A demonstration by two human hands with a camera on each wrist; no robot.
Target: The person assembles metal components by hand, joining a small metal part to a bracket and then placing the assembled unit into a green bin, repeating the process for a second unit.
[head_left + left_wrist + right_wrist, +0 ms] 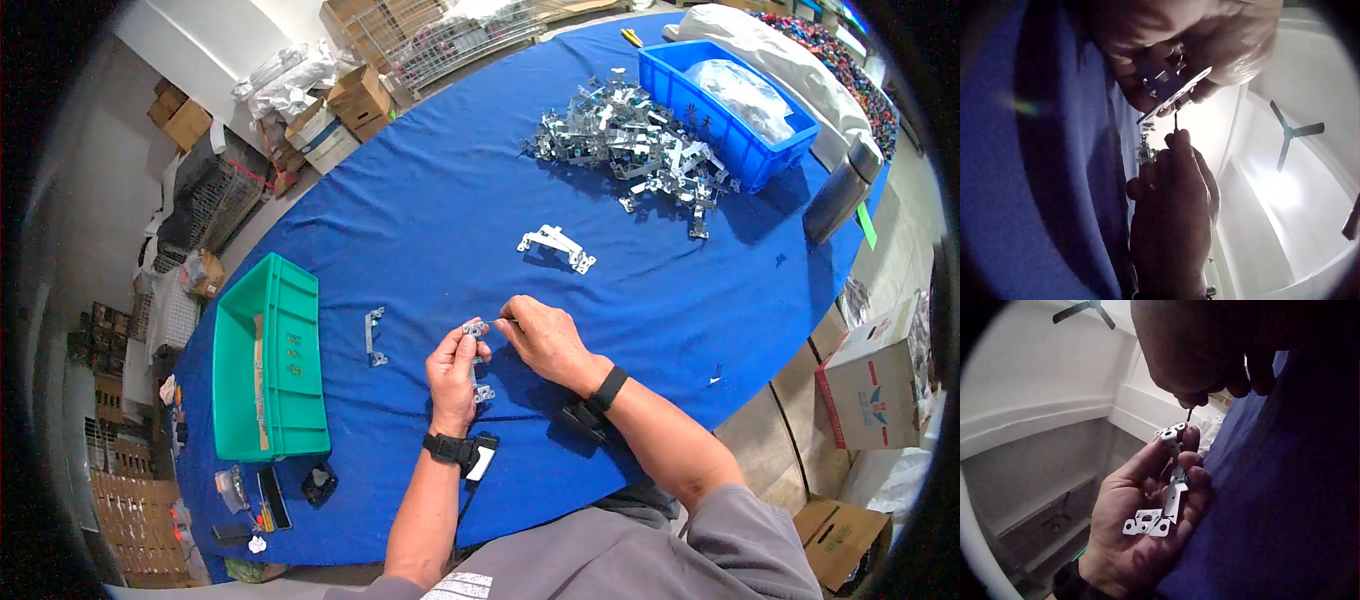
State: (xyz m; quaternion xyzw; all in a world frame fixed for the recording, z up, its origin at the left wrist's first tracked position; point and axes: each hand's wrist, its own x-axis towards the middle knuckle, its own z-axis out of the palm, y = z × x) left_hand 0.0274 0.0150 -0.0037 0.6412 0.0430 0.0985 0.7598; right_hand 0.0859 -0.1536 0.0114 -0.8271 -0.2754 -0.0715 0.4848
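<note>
My left hand (452,388) grips a metal bracket (1174,499) with holed plates at both ends, laid along the palm and fingers. The bracket's upper end stands out past the thumb and fingertips. Over that end my right hand (550,342) pinches a thin, dark, pin-like piece (1190,414), its tip right at the bracket in the left wrist view. A similar single bracket (369,338) lies on the blue cloth left of the hands. Beyond the hands are a few more brackets (556,246) lying together.
A large pile of brackets (625,135) sits at the back right beside a blue bin (770,160) and a steel flask (843,190). At the left stands a green bin (300,410). A phone (273,498) and small items lie near the cloth's front edge.
</note>
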